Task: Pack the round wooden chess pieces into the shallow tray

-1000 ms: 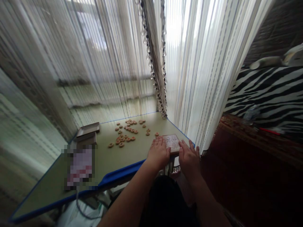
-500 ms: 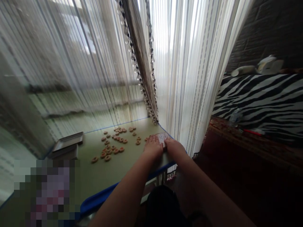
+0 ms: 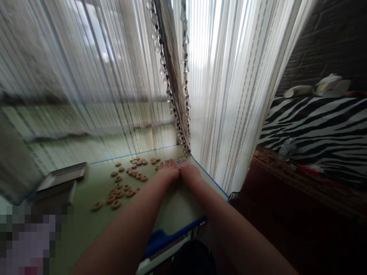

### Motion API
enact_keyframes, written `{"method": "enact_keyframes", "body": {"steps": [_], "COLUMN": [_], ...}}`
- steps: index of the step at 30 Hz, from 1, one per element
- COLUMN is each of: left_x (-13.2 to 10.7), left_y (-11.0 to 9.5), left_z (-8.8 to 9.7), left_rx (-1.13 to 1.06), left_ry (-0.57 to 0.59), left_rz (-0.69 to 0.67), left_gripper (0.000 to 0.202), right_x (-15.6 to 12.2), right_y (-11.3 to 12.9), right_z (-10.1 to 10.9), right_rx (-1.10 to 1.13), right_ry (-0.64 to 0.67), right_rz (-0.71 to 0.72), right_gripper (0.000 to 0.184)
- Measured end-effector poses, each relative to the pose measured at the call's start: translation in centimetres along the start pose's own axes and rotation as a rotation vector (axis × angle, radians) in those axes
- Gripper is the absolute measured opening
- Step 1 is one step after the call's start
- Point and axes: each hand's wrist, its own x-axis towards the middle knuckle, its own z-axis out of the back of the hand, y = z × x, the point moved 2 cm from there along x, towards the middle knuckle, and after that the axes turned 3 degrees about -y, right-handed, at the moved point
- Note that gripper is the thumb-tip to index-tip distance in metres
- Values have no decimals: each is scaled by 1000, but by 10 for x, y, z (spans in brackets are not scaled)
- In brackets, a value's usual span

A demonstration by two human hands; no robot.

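At the table's far corner, a pale, flat piece point(image 3: 181, 162) printed with black characters lies beside my hands. My left hand point(image 3: 169, 168) reaches to its left side, fingers stretched out and spread near the chess pieces. Against its near right edge, my right hand point(image 3: 189, 172) is curled, with the fingertips partly hidden. Round wooden Chinese chess pieces point(image 3: 134, 172), some with red marks, lie scattered to the left of my left hand. My left forearm and hand cover part of that area.
A shallow open tray point(image 3: 61, 177) rests on the table's point(image 3: 174, 212) left side. Blue trim point(image 3: 160, 238) runs along the near edge. Sheer curtains point(image 3: 223, 107) and a beaded tieback point(image 3: 172, 91) hang close behind. A zebra-patterned surface point(image 3: 321, 122) stands at right.
Both hands and the printed piece have moved farther away across the table, toward the corner with the tieback. The view has shifted, putting the chess pieces and tray farther left.
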Motion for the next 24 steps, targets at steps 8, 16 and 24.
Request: {"method": "enact_keyframes", "body": {"steps": [8, 16, 24], "left_x": [41, 92, 141], "left_y": [37, 48, 50], "left_z": [0, 5, 5], "left_rx": [46, 45, 5], "left_ry": [-27, -13, -43], "left_rz": [72, 120, 55], "left_gripper": [65, 62, 60], "right_x": [60, 77, 83], "right_y": [9, -7, -15], "right_z": [-21, -44, -52], "right_rx": [27, 155, 231], "right_ry": [-69, -207, -49], "right_rz": [148, 176, 51], "right_gripper": [32, 41, 56]}}
